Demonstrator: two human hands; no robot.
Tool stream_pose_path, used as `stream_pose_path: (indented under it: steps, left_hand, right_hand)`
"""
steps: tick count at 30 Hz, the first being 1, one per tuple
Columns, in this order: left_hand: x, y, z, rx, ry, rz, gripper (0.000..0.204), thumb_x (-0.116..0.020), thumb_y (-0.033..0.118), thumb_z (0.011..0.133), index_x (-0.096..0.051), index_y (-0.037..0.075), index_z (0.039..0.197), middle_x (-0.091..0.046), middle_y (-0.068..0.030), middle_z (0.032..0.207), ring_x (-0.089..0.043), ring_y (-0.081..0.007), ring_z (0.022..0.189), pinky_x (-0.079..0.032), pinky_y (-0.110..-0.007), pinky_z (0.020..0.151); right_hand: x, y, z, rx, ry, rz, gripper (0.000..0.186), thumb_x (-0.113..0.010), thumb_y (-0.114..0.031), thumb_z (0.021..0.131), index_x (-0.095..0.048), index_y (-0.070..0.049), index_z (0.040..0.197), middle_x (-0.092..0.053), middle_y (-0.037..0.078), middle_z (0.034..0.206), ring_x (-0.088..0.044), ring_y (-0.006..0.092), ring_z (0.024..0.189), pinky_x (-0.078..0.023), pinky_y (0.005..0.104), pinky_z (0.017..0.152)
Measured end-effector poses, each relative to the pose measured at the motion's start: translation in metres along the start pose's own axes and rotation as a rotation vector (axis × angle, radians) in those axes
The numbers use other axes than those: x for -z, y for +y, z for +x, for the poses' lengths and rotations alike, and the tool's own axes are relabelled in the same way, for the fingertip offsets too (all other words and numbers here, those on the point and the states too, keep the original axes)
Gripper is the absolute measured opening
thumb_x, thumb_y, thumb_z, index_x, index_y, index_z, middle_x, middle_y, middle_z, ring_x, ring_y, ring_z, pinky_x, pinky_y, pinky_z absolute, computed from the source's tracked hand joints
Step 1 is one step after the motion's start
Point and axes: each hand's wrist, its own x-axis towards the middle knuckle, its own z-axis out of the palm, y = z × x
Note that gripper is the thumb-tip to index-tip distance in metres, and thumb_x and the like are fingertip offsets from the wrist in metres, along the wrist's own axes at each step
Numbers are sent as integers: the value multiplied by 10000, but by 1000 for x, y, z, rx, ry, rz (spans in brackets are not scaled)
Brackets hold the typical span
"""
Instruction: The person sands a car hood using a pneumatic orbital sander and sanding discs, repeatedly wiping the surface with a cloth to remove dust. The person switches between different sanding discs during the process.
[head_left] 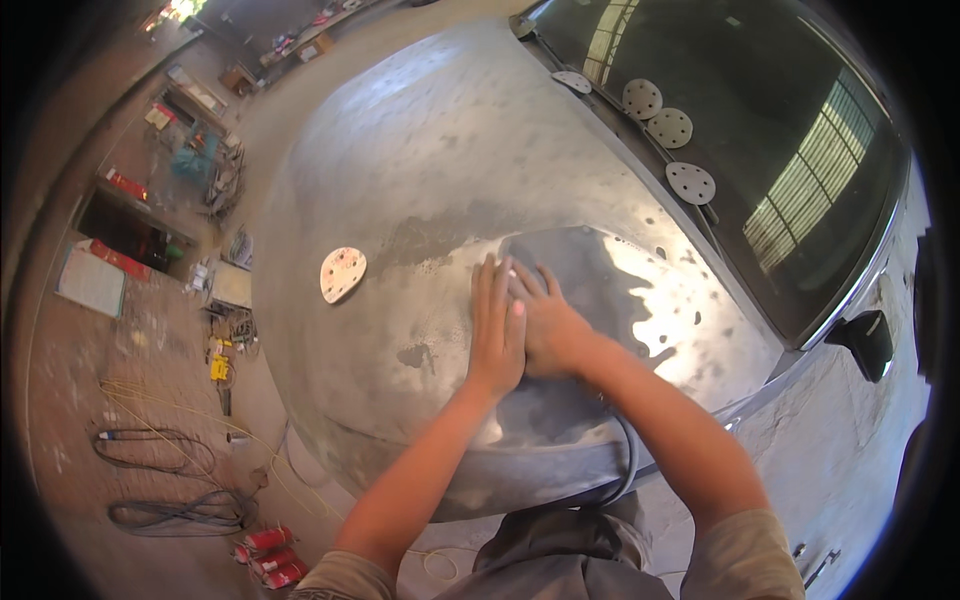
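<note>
My left hand lies on the grey, patchy car hood, fingers stretched out and close side by side. My right hand is beside and partly against it, fingers spread over a darker area of the hood. Whether anything lies under my palms is hidden. A grey hose curves over the hood's near edge, up to below my right wrist. Left of my hands lies a pale round perforated sanding disc.
More perforated discs rest along the windshield and wiper. A side mirror juts out at right. On the left floor are coiled cables, red cylinders and a yellow object; cluttered shelves stand beyond.
</note>
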Motion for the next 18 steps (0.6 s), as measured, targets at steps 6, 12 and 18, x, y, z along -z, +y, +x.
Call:
stream_pose_path:
  steps: [6,12,18]
  left_hand:
    - [-9,20,-22,189,154,-383,831,-346,498,1182,-59,-58,1730,-94,-295,1811,-100,-415,1693,-153,-475,1351]
    - [-18,-40,-21,303,34,-449,692,-334,519,1197,-555,-56,1511,-676,-202,1440,-639,-286,1327,-487,-422,1125]
    - [-24,-29,3,208,26,-350,630,-353,481,1201,-581,-28,1494,-711,-186,1372,-660,-264,1281,-495,-403,1087]
  right_hand:
    - [-12,-12,-10,39,199,84,1041,-694,-375,913,-172,-48,1753,-210,234,1798,-161,453,1675,-201,684,1301]
    - [-18,16,-3,63,235,125,1145,-738,-182,815,-101,-25,1753,-205,227,1803,-184,451,1668,-209,654,1311]
    - [10,25,-8,43,176,202,1194,-731,-73,745,-83,-1,1746,-190,231,1803,-181,433,1669,-203,568,1341]
